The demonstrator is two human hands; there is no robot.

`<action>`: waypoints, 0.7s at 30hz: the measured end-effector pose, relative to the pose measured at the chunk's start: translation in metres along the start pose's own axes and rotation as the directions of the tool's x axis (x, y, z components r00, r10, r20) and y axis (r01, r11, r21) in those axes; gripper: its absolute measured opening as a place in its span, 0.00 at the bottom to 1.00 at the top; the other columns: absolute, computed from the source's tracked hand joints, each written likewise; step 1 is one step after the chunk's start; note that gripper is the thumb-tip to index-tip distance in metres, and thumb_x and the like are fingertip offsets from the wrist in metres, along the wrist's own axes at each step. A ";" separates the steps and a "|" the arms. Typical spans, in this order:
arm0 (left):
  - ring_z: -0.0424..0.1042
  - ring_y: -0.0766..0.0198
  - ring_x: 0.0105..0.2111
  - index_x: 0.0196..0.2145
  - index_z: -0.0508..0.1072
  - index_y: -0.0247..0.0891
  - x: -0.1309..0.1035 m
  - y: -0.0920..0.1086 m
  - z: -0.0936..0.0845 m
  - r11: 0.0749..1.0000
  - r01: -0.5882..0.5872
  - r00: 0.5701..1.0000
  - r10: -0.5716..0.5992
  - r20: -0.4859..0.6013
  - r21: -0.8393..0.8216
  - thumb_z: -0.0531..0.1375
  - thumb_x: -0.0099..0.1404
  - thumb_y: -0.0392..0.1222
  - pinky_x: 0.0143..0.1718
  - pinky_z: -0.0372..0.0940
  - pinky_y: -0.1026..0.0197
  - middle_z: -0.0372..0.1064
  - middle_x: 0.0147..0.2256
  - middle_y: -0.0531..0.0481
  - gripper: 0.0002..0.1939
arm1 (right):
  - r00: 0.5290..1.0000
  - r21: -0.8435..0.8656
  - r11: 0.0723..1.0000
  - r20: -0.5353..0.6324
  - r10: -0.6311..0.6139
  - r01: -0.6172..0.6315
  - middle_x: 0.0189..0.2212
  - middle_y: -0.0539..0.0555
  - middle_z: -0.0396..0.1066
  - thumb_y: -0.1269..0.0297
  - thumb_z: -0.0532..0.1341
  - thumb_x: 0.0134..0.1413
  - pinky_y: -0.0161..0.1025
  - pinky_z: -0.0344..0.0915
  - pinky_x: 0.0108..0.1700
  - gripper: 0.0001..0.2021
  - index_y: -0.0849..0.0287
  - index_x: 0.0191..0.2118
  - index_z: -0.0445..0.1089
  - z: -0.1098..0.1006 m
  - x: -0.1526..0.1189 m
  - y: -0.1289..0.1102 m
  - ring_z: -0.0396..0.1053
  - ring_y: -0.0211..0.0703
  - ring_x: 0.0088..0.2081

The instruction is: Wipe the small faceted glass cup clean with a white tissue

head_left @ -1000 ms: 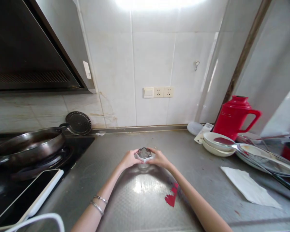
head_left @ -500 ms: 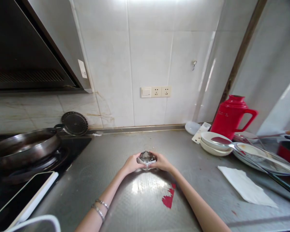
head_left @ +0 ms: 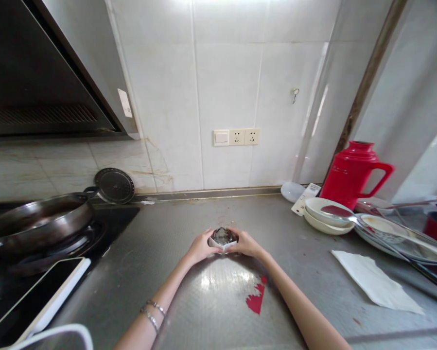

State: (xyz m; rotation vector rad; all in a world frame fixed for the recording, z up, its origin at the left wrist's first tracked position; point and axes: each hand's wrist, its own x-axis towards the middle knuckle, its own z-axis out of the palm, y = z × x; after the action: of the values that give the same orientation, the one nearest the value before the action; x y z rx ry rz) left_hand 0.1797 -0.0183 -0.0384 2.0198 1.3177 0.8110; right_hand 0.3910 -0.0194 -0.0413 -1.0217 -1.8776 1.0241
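A small faceted object (head_left: 223, 236), dark and glassy on top with a white lower edge, is on the metal counter (head_left: 189, 311) at the middle. My left hand (head_left: 201, 247) grips its left side, fingers curved behind and thumb along the front. On its right side my right hand (head_left: 248, 244) holds it the same way. The thumbs come close together at the front edge. Two bracelets (head_left: 153, 315) circle my left wrist. Nearer the camera, a torn red patch (head_left: 256, 296) lies on the counter between my forearms.
At left, a steel pan (head_left: 39, 221) and a phone (head_left: 36, 301) rest on the black stove (head_left: 123, 218). At right are a red thermos (head_left: 349, 175), stacked bowls (head_left: 327, 226), plates with utensils, and a white paper sheet (head_left: 376, 282). Wall sockets (head_left: 236, 137) are behind.
The view has shifted slightly, so the things at right appear a little farther right. Both hands keep the same hold on the faceted object.
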 end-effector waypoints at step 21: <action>0.49 0.43 0.64 0.60 0.61 0.34 -0.002 -0.012 0.000 0.998 0.015 0.998 -0.018 0.053 0.058 0.73 0.37 0.49 0.64 0.46 0.47 0.50 0.63 0.31 0.53 | 0.999 -0.241 0.971 -0.037 -0.006 -0.003 0.53 0.64 0.67 0.59 0.74 0.28 0.49 0.60 0.55 0.44 0.60 0.57 0.61 -0.010 -0.007 0.000 0.66 0.57 0.54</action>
State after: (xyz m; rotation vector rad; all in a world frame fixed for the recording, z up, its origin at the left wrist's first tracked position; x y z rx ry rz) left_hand 0.1725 -0.0163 -0.0478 2.0584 1.3399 0.7135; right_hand 0.4029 -0.0222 -0.0390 -1.1696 -2.0056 0.7826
